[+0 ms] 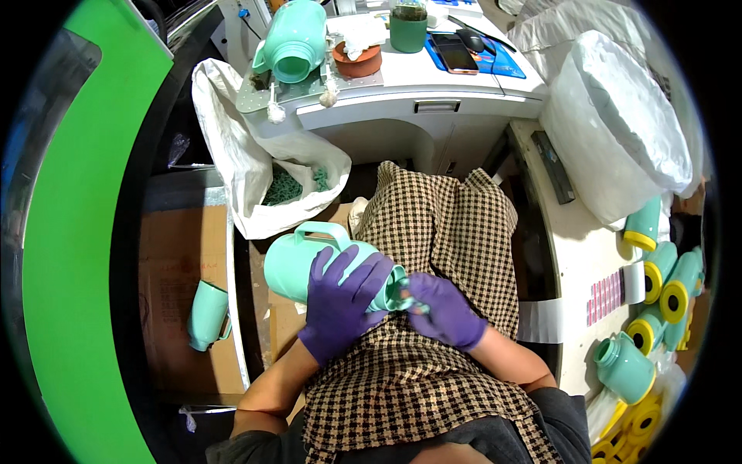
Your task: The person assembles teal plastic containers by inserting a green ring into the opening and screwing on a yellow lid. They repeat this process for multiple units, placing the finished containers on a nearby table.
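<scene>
A mint-green plastic jug (290, 265) with a loop handle lies on its side above my lap, its neck pointing right. My left hand (344, 298), in a purple glove, wraps round its body near the shoulder. At the jug's mouth is my right hand (448, 311), also purple-gloved, with fingers closed. Green plastic bits show between its fingers and the rim; what else it holds is hidden. A checked apron (433, 209) covers my lap.
A white sack (232, 155) of green shavings stands ahead left. Another jug (209, 313) lies in a cardboard-lined bin at left. On the right bench (576, 255) are a jug (624, 370) and several yellow-based ones. A white desk (363, 112) stands ahead, bearing a jug (296, 39) and phone (454, 54).
</scene>
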`<action>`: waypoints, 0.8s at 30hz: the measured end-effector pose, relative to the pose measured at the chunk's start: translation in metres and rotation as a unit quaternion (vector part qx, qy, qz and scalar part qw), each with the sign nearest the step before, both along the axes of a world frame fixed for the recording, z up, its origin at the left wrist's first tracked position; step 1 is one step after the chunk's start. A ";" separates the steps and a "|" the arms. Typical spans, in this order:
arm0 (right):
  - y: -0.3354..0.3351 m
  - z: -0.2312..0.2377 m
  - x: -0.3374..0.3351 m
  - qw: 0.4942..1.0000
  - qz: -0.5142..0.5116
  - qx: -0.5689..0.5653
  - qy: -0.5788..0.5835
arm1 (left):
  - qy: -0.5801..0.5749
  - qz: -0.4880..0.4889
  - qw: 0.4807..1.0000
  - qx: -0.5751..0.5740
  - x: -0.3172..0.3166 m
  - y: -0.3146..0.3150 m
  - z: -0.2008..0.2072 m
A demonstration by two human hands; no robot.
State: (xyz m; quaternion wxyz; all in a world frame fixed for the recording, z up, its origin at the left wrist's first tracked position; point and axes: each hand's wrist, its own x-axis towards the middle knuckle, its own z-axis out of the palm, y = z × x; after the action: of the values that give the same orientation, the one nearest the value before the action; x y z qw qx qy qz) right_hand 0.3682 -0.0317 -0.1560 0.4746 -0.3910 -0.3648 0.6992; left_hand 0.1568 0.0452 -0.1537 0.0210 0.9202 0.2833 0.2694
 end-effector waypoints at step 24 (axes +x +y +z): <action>0.131 0.048 0.018 0.619 -0.091 0.574 -0.528 | -0.175 0.210 0.957 -0.098 -0.063 -0.024 -0.017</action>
State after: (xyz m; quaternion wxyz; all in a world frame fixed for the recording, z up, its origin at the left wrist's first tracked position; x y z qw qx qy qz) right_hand 0.3863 0.0992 -0.1081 0.3892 -0.3721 -0.8422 -0.0267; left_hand 0.0942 0.0211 -0.1705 0.1033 0.7719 0.4866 0.3959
